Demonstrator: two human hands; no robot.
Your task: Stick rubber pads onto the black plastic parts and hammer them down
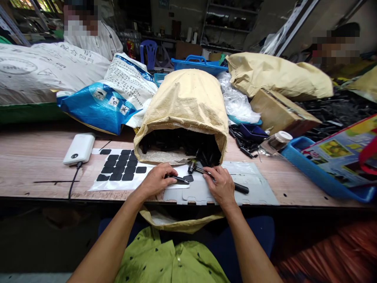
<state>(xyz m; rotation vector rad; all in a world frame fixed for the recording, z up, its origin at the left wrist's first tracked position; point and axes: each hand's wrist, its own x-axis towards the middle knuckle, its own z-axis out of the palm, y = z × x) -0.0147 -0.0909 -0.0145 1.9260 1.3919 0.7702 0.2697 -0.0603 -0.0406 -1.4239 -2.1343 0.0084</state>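
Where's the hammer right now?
In the head view, the hammer is just right of centre, in the person's right hand, its head near the tan sack's open mouth.

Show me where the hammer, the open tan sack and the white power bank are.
Hammer point(192, 166): head view, on its head, not the handle.
Open tan sack point(188, 94): head view, on its upper side.
White power bank point(79, 147): head view, on its upper face.

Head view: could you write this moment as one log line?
left grip: holding black pen-shaped piece | right grip: holding hammer | tan sack: open, dark pieces inside | black squares: on white sheet
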